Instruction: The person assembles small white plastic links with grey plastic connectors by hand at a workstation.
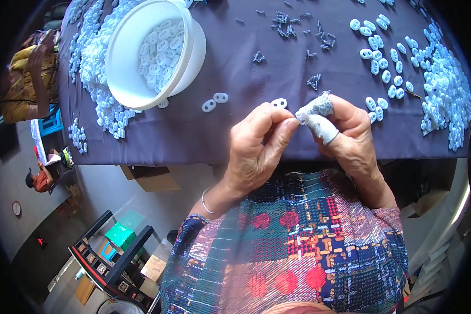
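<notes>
My left hand [259, 144] pinches with thumb and forefinger at a small white plastic piece [301, 117], mostly hidden by the fingertips. My right hand [353, 138] grips the same piece from the other side; worn, greyish-white finger covers [321, 128] wrap its thumb and forefinger. Just beyond my left fingertips lies a white oval piece with two holes [279, 103]. Two more such ovals [215, 102] rest to the left. Small metal coil springs [314, 81] sit in a little cluster beyond my right hand, with several more springs [283, 23] scattered farther away.
A white plastic tub [196, 57] holding many two-hole ovals stands at the far left. Heaps of small white pieces [97, 57] surround it, and another heap [445, 89] lies at right. Loose ovals [386, 76] spread beside that. A dark cloth [157, 138] covers the table. Another person [31, 78] is at left.
</notes>
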